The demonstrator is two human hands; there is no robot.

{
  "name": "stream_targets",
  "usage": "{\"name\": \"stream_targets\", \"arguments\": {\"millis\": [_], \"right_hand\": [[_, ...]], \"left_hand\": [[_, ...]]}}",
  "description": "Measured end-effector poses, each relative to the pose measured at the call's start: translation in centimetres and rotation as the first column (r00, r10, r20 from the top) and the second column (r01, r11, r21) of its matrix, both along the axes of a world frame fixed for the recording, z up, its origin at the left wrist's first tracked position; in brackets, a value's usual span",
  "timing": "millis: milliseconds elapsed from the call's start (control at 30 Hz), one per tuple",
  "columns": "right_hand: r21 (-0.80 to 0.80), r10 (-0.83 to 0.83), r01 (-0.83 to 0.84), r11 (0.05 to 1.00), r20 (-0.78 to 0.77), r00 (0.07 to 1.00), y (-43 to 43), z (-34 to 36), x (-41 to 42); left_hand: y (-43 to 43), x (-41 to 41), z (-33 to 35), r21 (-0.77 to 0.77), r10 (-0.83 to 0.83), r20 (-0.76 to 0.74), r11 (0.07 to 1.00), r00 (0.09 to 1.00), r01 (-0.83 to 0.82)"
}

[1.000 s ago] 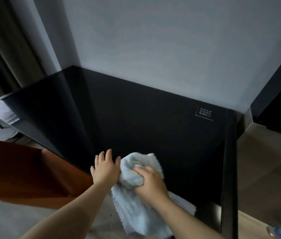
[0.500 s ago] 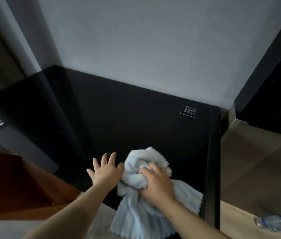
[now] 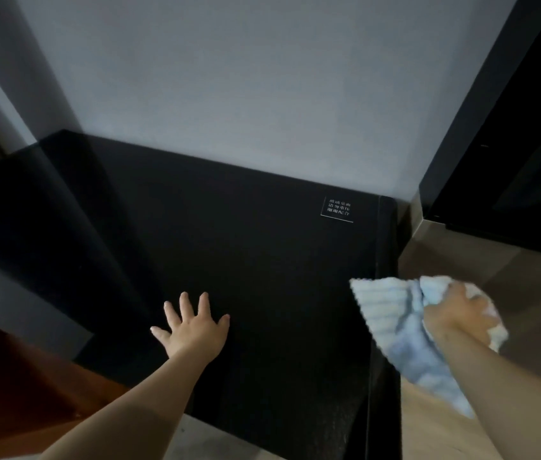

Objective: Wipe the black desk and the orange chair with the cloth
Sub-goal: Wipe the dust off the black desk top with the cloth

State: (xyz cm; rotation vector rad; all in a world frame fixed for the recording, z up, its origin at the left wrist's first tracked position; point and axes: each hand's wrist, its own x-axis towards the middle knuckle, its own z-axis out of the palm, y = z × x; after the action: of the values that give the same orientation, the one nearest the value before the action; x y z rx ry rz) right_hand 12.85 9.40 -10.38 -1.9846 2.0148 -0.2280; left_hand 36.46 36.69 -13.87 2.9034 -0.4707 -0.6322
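Observation:
The glossy black desk [image 3: 246, 247] fills the middle of the view, set against a grey wall. My left hand [image 3: 193, 327] lies flat on the desktop near its front edge, fingers spread. My right hand [image 3: 458, 313] grips a bunched light blue cloth [image 3: 392, 313] at the desk's right edge; one corner lies over the edge and the rest hangs beyond it above the wooden floor. A part of the orange chair [image 3: 13, 386] shows at the lower left, beside the desk.
A small white printed label [image 3: 338, 210] sits at the desk's far right corner. A dark cabinet [image 3: 511, 154] stands to the right of the desk. Wooden floor [image 3: 528, 267] lies right of the desk. A grey wall [image 3: 229, 78] backs the desk.
My right hand has swept the cloth from the desk's front middle to its right edge. My left hand has stayed flat on the desktop, its fingers spread wider. The view has shifted right.

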Motion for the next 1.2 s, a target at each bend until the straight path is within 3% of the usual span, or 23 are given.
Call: {"name": "stream_targets", "arguments": {"millis": [33,100,167,233,267,300,367,400,433,467,500,533,600,667,700,733,767,833,900,967,1000,1100,1200], "right_hand": [[-0.077,0.025,-0.023,0.997,0.029,0.999,-0.3,0.2,0.6],[-0.236,0.232,-0.198,0.951,0.124,0.965,0.8,0.6,3.1],[-0.25,0.516,-0.472,0.846,0.16,0.841,3.3,0.0,6.0],[-0.174,0.819,-0.807,0.565,-0.006,0.574,6.4,-2.3,7.1],[-0.142,0.878,-0.885,0.444,-0.127,0.461,6.9,-3.7,6.7],[-0.141,0.863,-0.886,0.441,-0.203,0.462,6.2,-4.2,5.8],[-0.163,0.622,-0.665,0.729,-0.248,0.743,3.3,-4.4,4.4],[-0.168,0.421,-0.442,0.881,-0.143,0.895,1.8,-3.6,4.2],[-0.149,0.211,-0.205,0.967,0.024,0.977,0.4,-2.2,4.4],[-0.149,0.059,-0.026,0.988,0.223,0.973,-0.6,-0.8,4.9],[-0.222,0.032,0.055,0.973,0.37,0.929,-1.1,0.2,5.8],[-0.345,0.123,0.033,0.938,0.421,0.899,-1.2,0.8,6.8],[-0.44,0.453,-0.283,0.852,0.349,0.82,0.7,1.4,9.2],[-0.17,0.713,-0.694,0.699,0.091,0.696,3.4,-0.3,10.8],[-0.005,0.791,-0.792,0.611,-0.035,0.611,4.1,-1.7,10.7],[0.053,0.818,-0.819,0.571,-0.12,0.563,4.0,-3.2,10.2],[0.02,0.801,-0.809,0.587,-0.163,0.576,3.4,-4.1,9.6],[-0.101,0.674,-0.697,0.71,-0.189,0.714,2.0,-4.5,8.7],[-0.109,0.373,-0.382,0.918,-0.097,0.923,0.7,-4.2,8.8],[-0.037,0.11,-0.113,0.993,-0.069,0.992,0.4,-3.8,10.2],[0.002,0.08,-0.08,0.997,-0.118,0.99,0.5,-3.6,11.4],[0.12,0.268,-0.251,0.961,-0.161,0.95,3.2,-2.4,17.4],[0.169,0.587,-0.567,0.806,-0.112,0.802,8.7,-1.6,24.1]], "left_hand": [[-0.4,0.0,0.2,-0.01,-0.038,0.011,0.999,0.999,0.038],[-1.3,0.1,0.4,-0.024,-0.07,-0.016,0.997,0.997,0.069],[-1.9,0.1,0.7,-0.02,-0.057,-0.071,0.998,0.996,0.056],[-2.2,0.5,0.6,-0.023,-0.044,-0.096,0.999,0.994,0.042],[-2.2,0.8,0.5,-0.032,-0.038,-0.1,0.999,0.994,0.035],[-2.2,1.0,0.6,-0.038,-0.039,-0.106,0.999,0.994,0.035],[-2.0,1.5,0.7,-0.038,-0.06,-0.13,0.998,0.99,0.056],[-1.9,1.6,0.8,-0.036,-0.069,-0.139,0.997,0.988,0.064],[-1.9,1.7,0.9,-0.034,-0.07,-0.142,0.997,0.987,0.066],[-1.9,1.8,1.1,-0.028,-0.07,-0.137,0.997,0.988,0.066],[-1.9,1.8,1.3,-0.017,-0.072,-0.119,0.997,0.99,0.07],[-1.9,2.0,1.5,0.004,-0.083,-0.085,0.996,0.993,0.084],[-1.8,2.3,1.8,0.041,-0.131,-0.014,0.991,0.991,0.131],[-1.7,2.4,1.8,0.052,-0.169,0.004,0.984,0.986,0.169],[-1.7,2.4,1.8,0.049,-0.179,-0.003,0.983,0.984,0.179],[-1.6,2.5,1.8,0.041,-0.188,-0.018,0.981,0.982,0.188],[-1.4,2.5,1.8,0.024,-0.196,-0.037,0.98,0.98,0.197],[-0.7,2.8,1.7,-0.052,-0.199,-0.073,0.979,0.977,0.196],[0.5,3.7,1.8,-0.184,-0.166,-0.062,0.971,0.984,0.152],[2.0,4.8,1.9,-0.317,-0.081,-0.022,0.946,0.996,0.07],[2.9,5.3,1.9,-0.351,-0.032,0.003,0.936,0.999,0.031],[5.3,6.8,2.0,-0.359,0.118,0.04,0.928,0.992,-0.096],[7.3,7.8,1.9,-0.374,0.275,0.036,0.895,0.961,-0.242]]}}
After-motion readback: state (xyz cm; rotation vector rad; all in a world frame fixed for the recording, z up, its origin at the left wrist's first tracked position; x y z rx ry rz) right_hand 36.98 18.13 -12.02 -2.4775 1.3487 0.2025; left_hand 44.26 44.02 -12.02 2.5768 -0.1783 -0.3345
